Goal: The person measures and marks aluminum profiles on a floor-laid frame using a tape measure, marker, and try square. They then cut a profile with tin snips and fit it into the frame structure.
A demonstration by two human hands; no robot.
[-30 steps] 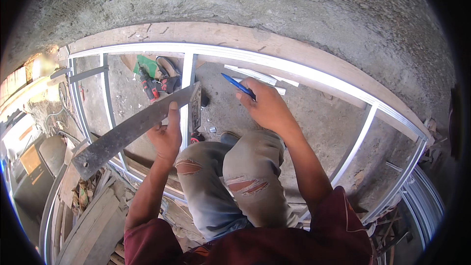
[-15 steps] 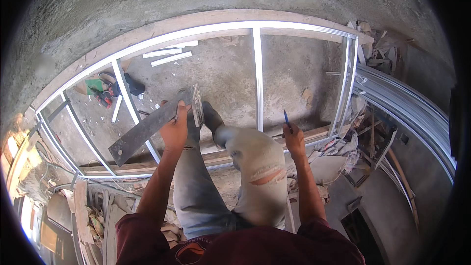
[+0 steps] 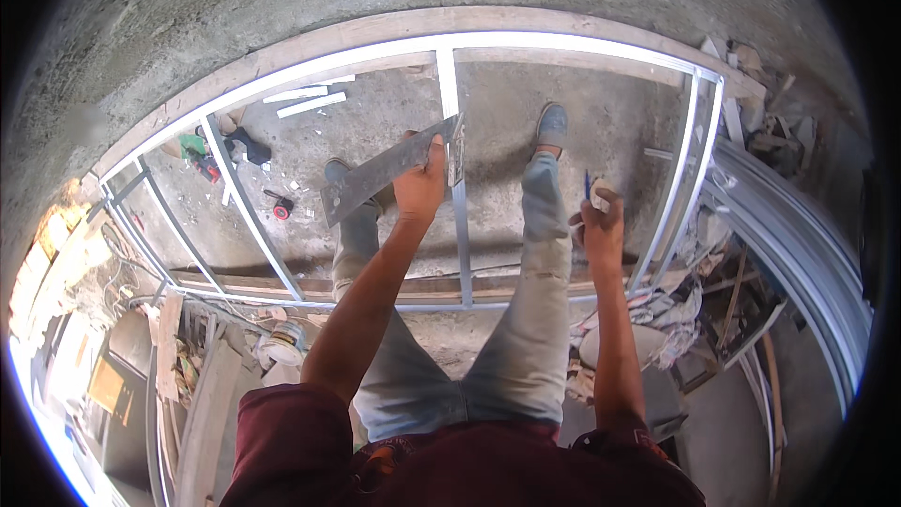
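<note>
My left hand (image 3: 419, 190) is closed around a metal try square (image 3: 361, 190), near the end where its short stock joins the broad grey blade. The blade slants down to the left over my left leg. Its stock end overlaps the middle stud (image 3: 463, 258) of a shiny metal stud frame; whether they touch I cannot tell. In my right hand (image 3: 602, 232) is a blue pen (image 3: 587, 184), held upright between the fingers above the floor, right of my right leg. My feet stand on either side of the middle stud.
Wooden boards edge the frame. Left, inside it, lie a red-and-black power tool (image 3: 206, 166), a tape measure (image 3: 281, 208) and white offcuts (image 3: 312, 105). Long metal profiles (image 3: 784, 235) are stacked at the right. Rubble and scrap wood (image 3: 202, 404) lie behind the frame's near edge.
My right foot has stepped across the middle stud, and my body has shifted rightward. The left hand has carried the try square right to the stud. The right hand with the pen moved slightly right.
</note>
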